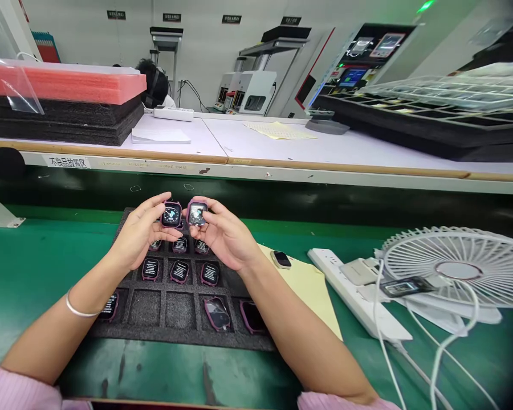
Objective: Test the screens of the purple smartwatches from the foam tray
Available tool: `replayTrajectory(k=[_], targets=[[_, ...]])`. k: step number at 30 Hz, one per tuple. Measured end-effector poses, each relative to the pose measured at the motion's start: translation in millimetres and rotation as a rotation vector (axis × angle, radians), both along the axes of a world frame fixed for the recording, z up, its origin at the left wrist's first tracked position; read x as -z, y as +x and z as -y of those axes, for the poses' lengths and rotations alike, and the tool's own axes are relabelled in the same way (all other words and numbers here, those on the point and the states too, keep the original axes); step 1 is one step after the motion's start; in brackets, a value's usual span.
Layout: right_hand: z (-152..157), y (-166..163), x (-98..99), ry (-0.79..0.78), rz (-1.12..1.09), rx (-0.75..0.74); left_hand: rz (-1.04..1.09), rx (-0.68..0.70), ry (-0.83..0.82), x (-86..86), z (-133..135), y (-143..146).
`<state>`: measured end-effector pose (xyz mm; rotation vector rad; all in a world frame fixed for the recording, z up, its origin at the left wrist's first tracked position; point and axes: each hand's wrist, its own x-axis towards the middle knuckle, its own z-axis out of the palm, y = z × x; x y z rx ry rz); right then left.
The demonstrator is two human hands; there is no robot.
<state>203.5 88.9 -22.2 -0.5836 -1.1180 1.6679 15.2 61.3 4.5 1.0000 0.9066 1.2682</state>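
Between thumb and fingers, my left hand point(143, 228) grips a smartwatch point(171, 214) whose lit screen shows a clock face. My right hand point(224, 230) pinches a second smartwatch point(197, 213), its screen also lit and partly behind the thumb. Both have purple-pink cases without straps and are held side by side, screens towards me. Below them lies a black foam tray point(183, 336) with square pockets. Several similar watches sit in it, such as one with lines of text on its screen point(179, 271). Two front pockets hold no watch. My forearms cover parts of the tray.
Right of the tray, a light-cased watch point(281, 259) rests on yellow paper point(310, 285). Beyond are a white power strip point(359, 293), cables and a white fan point(457, 270). A raised shelf point(248, 165) crosses behind, bearing foam stacks point(60, 108) and black trays point(431, 125). A person sits farther back.
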Motion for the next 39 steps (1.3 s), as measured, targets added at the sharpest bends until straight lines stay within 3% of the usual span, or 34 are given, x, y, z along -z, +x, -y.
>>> replayTrajectory(k=[10, 39], targets=[[5.3, -1.1, -3.3, 0.129, 0.048, 0.016, 0.016, 0.024, 0.105, 2.7, -0.4, -0.1], [5.6, -2.1, 0.3, 0.179, 0.091, 0.064, -0.079, 0.035, 0.173, 4.7, 3.0, 2.9]])
